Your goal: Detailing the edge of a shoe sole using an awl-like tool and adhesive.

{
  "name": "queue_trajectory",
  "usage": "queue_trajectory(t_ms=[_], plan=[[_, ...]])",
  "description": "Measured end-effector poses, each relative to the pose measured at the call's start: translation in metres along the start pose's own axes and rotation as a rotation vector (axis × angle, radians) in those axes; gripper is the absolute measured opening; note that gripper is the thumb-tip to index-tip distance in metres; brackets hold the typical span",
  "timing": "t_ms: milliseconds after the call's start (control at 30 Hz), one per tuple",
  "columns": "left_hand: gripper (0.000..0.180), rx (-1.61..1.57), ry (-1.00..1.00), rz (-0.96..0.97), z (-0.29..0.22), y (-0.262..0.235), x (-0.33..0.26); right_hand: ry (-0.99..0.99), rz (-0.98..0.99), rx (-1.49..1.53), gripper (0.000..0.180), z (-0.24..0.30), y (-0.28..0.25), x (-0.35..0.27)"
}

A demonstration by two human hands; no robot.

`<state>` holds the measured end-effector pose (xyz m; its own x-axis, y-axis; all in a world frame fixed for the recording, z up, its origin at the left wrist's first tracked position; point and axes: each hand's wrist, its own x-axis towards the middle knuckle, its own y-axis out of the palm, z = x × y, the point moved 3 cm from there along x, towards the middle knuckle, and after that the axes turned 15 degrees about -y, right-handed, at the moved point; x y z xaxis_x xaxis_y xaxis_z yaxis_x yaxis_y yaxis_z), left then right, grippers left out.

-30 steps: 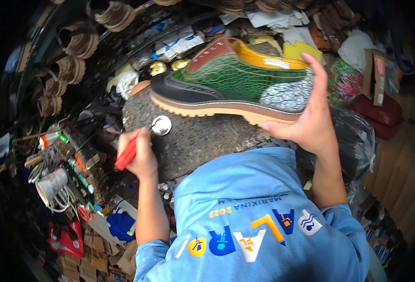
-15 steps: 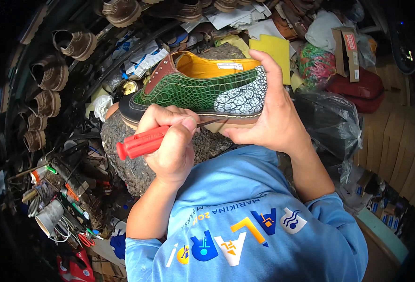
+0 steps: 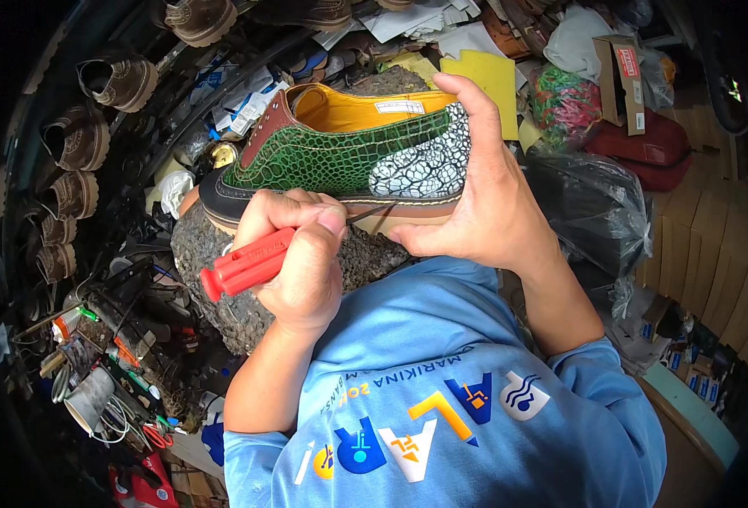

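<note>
Shoe (image 3: 349,157) of green scaled leather lies on its side, heel clasped in the right hand (image 3: 484,212). Left hand (image 3: 302,254), grip closed round a red-handled awl (image 3: 247,267), sets its tip at the sole edge.

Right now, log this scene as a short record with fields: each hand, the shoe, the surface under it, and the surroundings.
left hand: fist closed on a red-handled tool, its thin metal tip at the shoe's sole edge
right hand: grips the heel end of the shoe, fingers over the top
shoe: green scaly side, white crackle heel patch, brown collar, yellow lining, dark toe; on its side, toe to the left
surface: rough dark stone block under the shoe
surroundings: brown shoes in a row at left, tools and cables lower left, black plastic bag at right
</note>
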<state>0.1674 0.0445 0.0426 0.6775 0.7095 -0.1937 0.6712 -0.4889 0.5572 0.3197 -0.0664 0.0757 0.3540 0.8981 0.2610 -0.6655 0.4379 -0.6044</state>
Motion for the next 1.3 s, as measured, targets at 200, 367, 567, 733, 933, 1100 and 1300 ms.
queue_trajectory(t_ms=[200, 367, 567, 733, 933, 1100, 1300], plan=[[0.014, 0.003, 0.026, 0.0, 0.0011, -0.0006, 0.0006, 0.016, -0.042, 0.09, 0.109, -0.0002, 0.0, -0.0001], [0.014, 0.006, 0.03, 0.021, 0.0012, 0.0007, 0.0009, 0.024, -0.04, 0.098, 0.109, -0.0019, -0.0002, -0.0007], [0.014, 0.021, 0.036, 0.033, 0.002, 0.0002, 0.0, 0.005, -0.046, 0.11, 0.11, -0.0037, 0.0003, -0.0021], [0.014, -0.024, 0.051, 0.017, 0.0061, -0.002, 0.0021, 0.021, -0.05, 0.116, 0.11, -0.0028, 0.0001, -0.0013], [0.011, -0.077, 0.027, 0.043, 0.0025, 0.0002, 0.0012, -0.011, -0.007, -0.008, 0.115, -0.0022, -0.0012, 0.0007], [0.012, -0.02, 0.051, 0.047, 0.006, -0.0019, 0.0021, 0.048, -0.038, 0.125, 0.109, -0.0036, -0.0007, -0.0006], [0.011, 0.102, 0.058, 0.0, 0.0023, 0.0052, 0.0007, 0.044, -0.044, 0.116, 0.109, -0.0044, -0.0008, -0.0015]])
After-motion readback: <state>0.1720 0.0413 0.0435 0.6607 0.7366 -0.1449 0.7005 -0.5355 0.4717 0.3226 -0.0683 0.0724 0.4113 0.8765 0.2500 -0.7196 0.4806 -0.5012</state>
